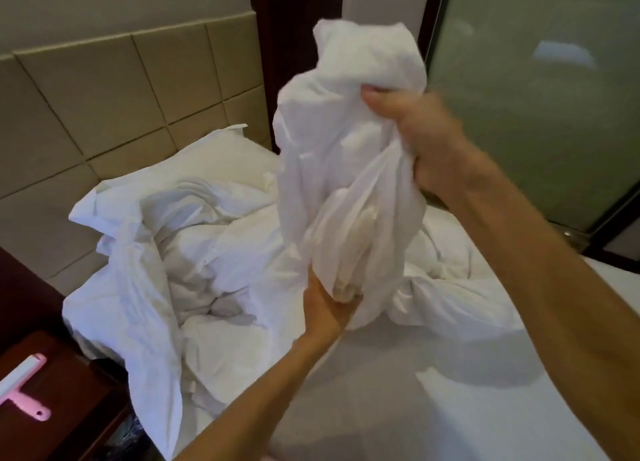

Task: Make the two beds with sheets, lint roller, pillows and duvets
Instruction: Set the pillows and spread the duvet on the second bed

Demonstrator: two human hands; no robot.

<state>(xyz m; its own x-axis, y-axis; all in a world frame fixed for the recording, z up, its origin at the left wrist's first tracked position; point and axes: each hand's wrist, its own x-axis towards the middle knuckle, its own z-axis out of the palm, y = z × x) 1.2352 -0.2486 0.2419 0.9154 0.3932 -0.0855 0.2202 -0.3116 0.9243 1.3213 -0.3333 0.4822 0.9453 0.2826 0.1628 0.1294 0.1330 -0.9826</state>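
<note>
A bunched white pillowcase with a pillow inside (346,170) is lifted above the bed. My right hand (419,138) grips its upper part, the fingers curled into the cloth. My left hand (327,305) holds the lower end from beneath, where a cream-coloured pillow corner shows. Under them the bed (398,391) carries a smooth white sheet. A crumpled white duvet (194,253) is heaped at the head end, and a second pillow (214,156) leans against the headboard. A pink lint roller (24,388) lies on the bedside table at the lower left.
The beige padded headboard (104,107) fills the back left. The dark wooden bedside table (62,408) stands left of the bed. A frosted glass panel (540,97) in a dark frame runs along the right side of the bed.
</note>
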